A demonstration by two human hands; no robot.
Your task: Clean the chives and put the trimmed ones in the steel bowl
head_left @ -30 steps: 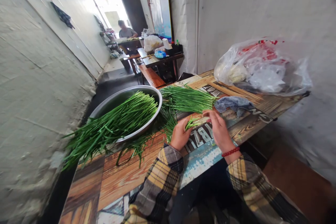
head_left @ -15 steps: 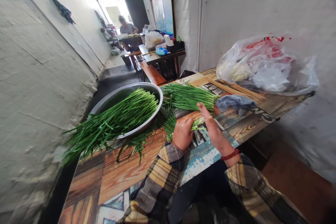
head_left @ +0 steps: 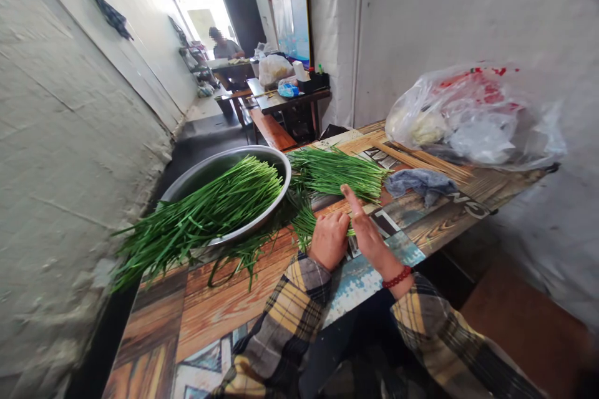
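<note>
My left hand [head_left: 330, 238] is closed around a small bunch of garlic chives [head_left: 304, 224], whose green leaves stick out on its left. Flat and upright, with fingers stretched out, my right hand [head_left: 369, 230] is pressed against the pale cut ends of that bunch, which it mostly hides. Just beyond both hands lies a larger pile of chives [head_left: 339, 171], stems pointing right. To the left, a metal basin [head_left: 224, 156] holds a big heap of chives [head_left: 219, 202] that hangs over its near rim.
On the right of the wooden table [head_left: 215, 312] are a grey rag [head_left: 421, 184], several wooden sticks [head_left: 428, 161] and a plastic bag [head_left: 477, 115]. Loose leaves [head_left: 241, 259] lie beside the basin. A person [head_left: 225, 47] sits at a far table.
My right hand has moved left, from beside the bunch up against its stem ends. My left hand keeps its hold, shifted very slightly.
</note>
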